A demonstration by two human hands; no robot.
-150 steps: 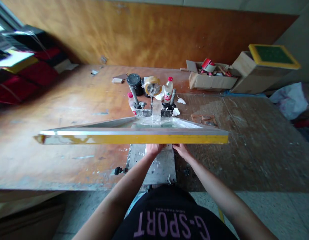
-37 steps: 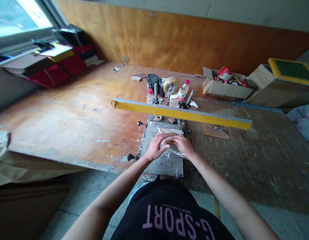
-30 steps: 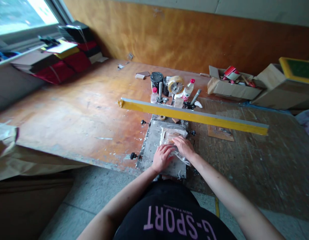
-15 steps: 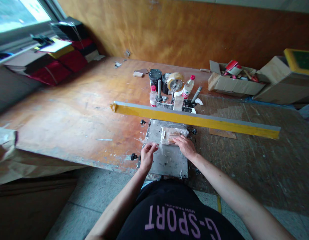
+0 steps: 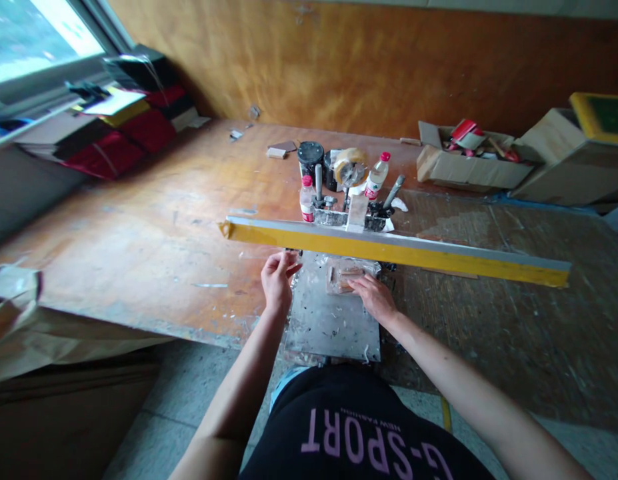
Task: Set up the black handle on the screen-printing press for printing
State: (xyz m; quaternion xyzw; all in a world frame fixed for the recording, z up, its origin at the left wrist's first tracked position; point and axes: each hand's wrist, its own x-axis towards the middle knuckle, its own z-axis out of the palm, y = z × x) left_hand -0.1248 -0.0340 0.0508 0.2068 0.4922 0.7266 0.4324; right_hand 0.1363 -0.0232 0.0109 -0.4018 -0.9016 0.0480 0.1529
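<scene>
- Presently, the film-covered piece (image 5: 333, 273) lies on the grey metal plate (image 5: 333, 327), at ten o'clock from the nearer right hand (image 5: 375, 298), three o'clock from the left hand (image 5: 277, 280); its long axis runs nine to three.
- Right fingers rest outstretched on it; thumb hidden, grip uncertain.
- Left fingertips are bunched; I cannot tell whether they pinch anything.
- Clear, crinkled film; flat, flecked plate; straight yellow-faced bar (image 5: 403, 254) at twelve o'clock.

The left hand (image 5: 279, 279) has moved from the wrapped bundle (image 5: 335, 276) to the left edge of the metal plate (image 5: 329, 328). The frame (image 5: 399, 251) no longer hides the fingers.
</scene>
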